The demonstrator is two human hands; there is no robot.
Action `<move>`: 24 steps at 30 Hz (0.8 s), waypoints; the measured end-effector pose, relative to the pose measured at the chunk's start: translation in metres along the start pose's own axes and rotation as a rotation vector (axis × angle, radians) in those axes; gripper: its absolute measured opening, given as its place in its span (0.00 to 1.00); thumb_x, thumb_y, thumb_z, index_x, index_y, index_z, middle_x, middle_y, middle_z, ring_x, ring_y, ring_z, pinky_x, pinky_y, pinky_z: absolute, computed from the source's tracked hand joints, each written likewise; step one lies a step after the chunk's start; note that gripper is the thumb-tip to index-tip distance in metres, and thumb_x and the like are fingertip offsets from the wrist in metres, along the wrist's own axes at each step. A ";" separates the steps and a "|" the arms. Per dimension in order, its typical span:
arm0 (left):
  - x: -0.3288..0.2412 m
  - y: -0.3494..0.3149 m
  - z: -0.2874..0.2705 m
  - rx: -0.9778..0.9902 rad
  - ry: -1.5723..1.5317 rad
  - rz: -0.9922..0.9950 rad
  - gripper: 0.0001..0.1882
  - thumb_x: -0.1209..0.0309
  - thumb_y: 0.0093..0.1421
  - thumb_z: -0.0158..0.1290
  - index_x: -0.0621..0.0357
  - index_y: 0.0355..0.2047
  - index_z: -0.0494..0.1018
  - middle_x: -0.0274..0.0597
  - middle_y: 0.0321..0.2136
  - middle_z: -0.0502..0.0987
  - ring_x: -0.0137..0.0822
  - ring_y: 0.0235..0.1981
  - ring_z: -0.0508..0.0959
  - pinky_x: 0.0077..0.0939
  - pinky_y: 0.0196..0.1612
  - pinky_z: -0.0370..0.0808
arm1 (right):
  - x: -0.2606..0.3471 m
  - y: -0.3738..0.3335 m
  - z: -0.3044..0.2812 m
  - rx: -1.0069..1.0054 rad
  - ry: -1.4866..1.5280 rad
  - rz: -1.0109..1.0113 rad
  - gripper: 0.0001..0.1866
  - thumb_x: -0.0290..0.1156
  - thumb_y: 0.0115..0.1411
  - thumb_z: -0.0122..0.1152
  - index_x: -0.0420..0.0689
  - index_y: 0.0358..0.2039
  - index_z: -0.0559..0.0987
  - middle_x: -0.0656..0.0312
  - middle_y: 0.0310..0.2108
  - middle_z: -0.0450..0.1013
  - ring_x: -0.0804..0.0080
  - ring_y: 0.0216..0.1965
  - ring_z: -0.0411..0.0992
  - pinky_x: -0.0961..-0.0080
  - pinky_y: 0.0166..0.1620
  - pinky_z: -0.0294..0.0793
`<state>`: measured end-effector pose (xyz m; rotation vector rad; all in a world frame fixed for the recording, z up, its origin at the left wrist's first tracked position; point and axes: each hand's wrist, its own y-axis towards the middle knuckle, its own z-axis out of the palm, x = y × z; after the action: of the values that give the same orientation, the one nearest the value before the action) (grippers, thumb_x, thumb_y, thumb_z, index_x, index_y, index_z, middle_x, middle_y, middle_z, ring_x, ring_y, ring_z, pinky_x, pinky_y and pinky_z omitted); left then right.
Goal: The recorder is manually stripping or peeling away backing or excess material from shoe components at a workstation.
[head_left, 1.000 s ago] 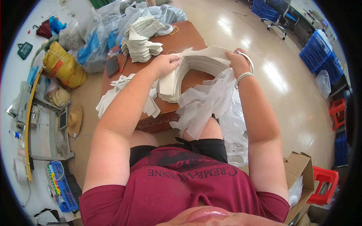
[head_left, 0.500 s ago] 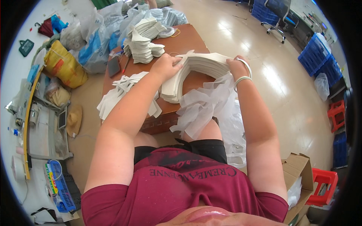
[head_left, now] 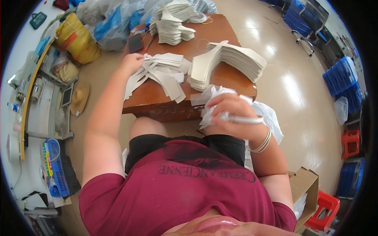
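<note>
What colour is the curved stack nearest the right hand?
The curved stack is off-white, seen best in the head view.

Looks like a small workshop: stacks of pale cut-out pieces [head_left: 244, 61] sit on a brown table [head_left: 226, 31], with bulging plastic bags [head_left: 114, 29] and a yellow sack [head_left: 78, 39] heaped nearby. Blue crates [head_left: 341, 80], a red stool [head_left: 325, 212] and a wheeled office chair [head_left: 315, 16] line the far right of a glossy floor [head_left: 293, 86]; open cardboard box [head_left: 309, 192] too.

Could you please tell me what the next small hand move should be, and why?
Perhaps pinch one of the loose pale pieces with the left hand, since it is at their left end while the right hand holds crumpled white strips.
</note>
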<state>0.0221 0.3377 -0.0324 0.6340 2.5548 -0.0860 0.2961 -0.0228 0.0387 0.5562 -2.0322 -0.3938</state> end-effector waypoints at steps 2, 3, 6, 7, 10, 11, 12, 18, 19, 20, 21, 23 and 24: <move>0.009 -0.013 0.004 0.016 0.057 -0.072 0.16 0.65 0.60 0.56 0.59 0.46 0.79 0.48 0.41 0.82 0.40 0.42 0.81 0.31 0.46 0.76 | 0.010 0.006 0.014 0.140 -0.098 -0.107 0.06 0.22 0.49 0.65 0.43 0.29 0.78 0.57 0.38 0.75 0.57 0.40 0.73 0.64 0.44 0.74; 0.014 -0.018 0.005 0.032 0.112 -0.139 0.16 0.65 0.59 0.56 0.59 0.46 0.79 0.48 0.41 0.82 0.40 0.42 0.81 0.32 0.46 0.76 | 0.012 0.007 0.022 0.188 -0.137 -0.125 0.07 0.21 0.49 0.63 0.43 0.30 0.78 0.58 0.38 0.74 0.57 0.40 0.73 0.65 0.44 0.73; 0.030 -0.031 0.027 -0.058 0.102 -0.157 0.22 0.57 0.55 0.61 0.56 0.46 0.79 0.46 0.41 0.82 0.40 0.42 0.81 0.32 0.46 0.76 | 0.020 0.017 0.042 0.291 -0.312 -0.229 0.08 0.20 0.47 0.61 0.44 0.31 0.78 0.58 0.36 0.73 0.58 0.39 0.72 0.66 0.43 0.72; 0.021 -0.036 0.034 -0.086 0.108 -0.146 0.25 0.53 0.53 0.62 0.55 0.46 0.79 0.44 0.41 0.82 0.40 0.42 0.81 0.32 0.47 0.76 | 0.020 0.019 0.048 0.299 -0.315 -0.234 0.08 0.20 0.47 0.61 0.44 0.31 0.78 0.58 0.36 0.73 0.58 0.39 0.72 0.66 0.43 0.72; -0.008 -0.046 0.040 -0.177 0.202 -0.175 0.31 0.46 0.49 0.63 0.52 0.48 0.78 0.38 0.40 0.82 0.39 0.43 0.80 0.35 0.47 0.74 | 0.013 0.025 0.070 0.369 -0.228 -0.284 0.16 0.19 0.41 0.63 0.43 0.35 0.78 0.60 0.36 0.73 0.58 0.38 0.72 0.64 0.44 0.72; -0.012 -0.044 0.045 -0.176 0.202 -0.180 0.31 0.46 0.49 0.63 0.52 0.48 0.78 0.38 0.40 0.82 0.39 0.43 0.80 0.35 0.47 0.74 | 0.012 0.028 0.079 0.372 -0.225 -0.285 0.16 0.19 0.41 0.63 0.43 0.35 0.78 0.60 0.36 0.73 0.58 0.38 0.72 0.64 0.44 0.72; -0.015 -0.042 0.050 -0.185 0.132 -0.224 0.31 0.45 0.49 0.63 0.52 0.48 0.78 0.36 0.39 0.82 0.39 0.43 0.80 0.37 0.47 0.74 | 0.009 0.031 0.087 0.381 -0.197 -0.292 0.16 0.19 0.41 0.63 0.43 0.34 0.78 0.60 0.36 0.73 0.58 0.38 0.72 0.64 0.44 0.72; 0.002 -0.029 0.072 -0.312 0.043 -0.238 0.27 0.50 0.50 0.63 0.45 0.50 0.77 0.33 0.36 0.82 0.41 0.43 0.79 0.44 0.46 0.70 | -0.020 0.037 0.121 0.388 -0.155 -0.304 0.11 0.20 0.45 0.62 0.43 0.32 0.78 0.59 0.34 0.73 0.58 0.35 0.72 0.65 0.42 0.72; 0.005 -0.029 0.069 -0.334 -0.023 -0.193 0.28 0.55 0.52 0.64 0.49 0.52 0.75 0.35 0.34 0.82 0.39 0.40 0.80 0.40 0.44 0.72 | -0.025 0.037 0.122 0.353 -0.168 -0.286 0.11 0.20 0.46 0.62 0.43 0.32 0.78 0.59 0.34 0.73 0.58 0.35 0.72 0.65 0.42 0.72; 0.009 -0.029 0.065 -0.356 -0.089 -0.149 0.30 0.59 0.53 0.64 0.53 0.55 0.72 0.37 0.32 0.81 0.37 0.37 0.80 0.35 0.42 0.73 | -0.029 0.037 0.123 0.318 -0.179 -0.268 0.10 0.20 0.46 0.63 0.43 0.32 0.78 0.59 0.34 0.73 0.58 0.35 0.72 0.65 0.41 0.73; 0.013 -0.029 0.061 -0.356 -0.086 -0.155 0.30 0.59 0.53 0.64 0.53 0.55 0.72 0.37 0.32 0.81 0.37 0.37 0.80 0.35 0.42 0.73 | -0.034 0.038 0.124 0.321 -0.173 -0.269 0.10 0.20 0.46 0.63 0.43 0.32 0.78 0.59 0.34 0.73 0.58 0.35 0.72 0.65 0.41 0.73; 0.005 -0.035 0.042 -0.478 -0.672 0.071 0.32 0.68 0.55 0.64 0.64 0.58 0.67 0.40 0.28 0.80 0.30 0.29 0.79 0.23 0.36 0.73 | -0.044 0.040 0.123 0.259 -0.176 -0.319 0.09 0.21 0.47 0.63 0.43 0.31 0.78 0.59 0.34 0.74 0.58 0.36 0.73 0.65 0.41 0.72; -0.007 -0.042 0.032 -0.448 -0.891 0.073 0.31 0.75 0.55 0.63 0.71 0.57 0.65 0.40 0.26 0.79 0.25 0.26 0.76 0.16 0.31 0.72 | -0.047 0.040 0.122 0.254 -0.212 -0.312 0.09 0.21 0.46 0.63 0.43 0.31 0.78 0.60 0.34 0.74 0.60 0.36 0.73 0.65 0.41 0.72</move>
<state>0.0227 0.2915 -0.0597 0.3826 1.6104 0.1879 0.2017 0.0425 -0.0353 1.0328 -2.2194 -0.3943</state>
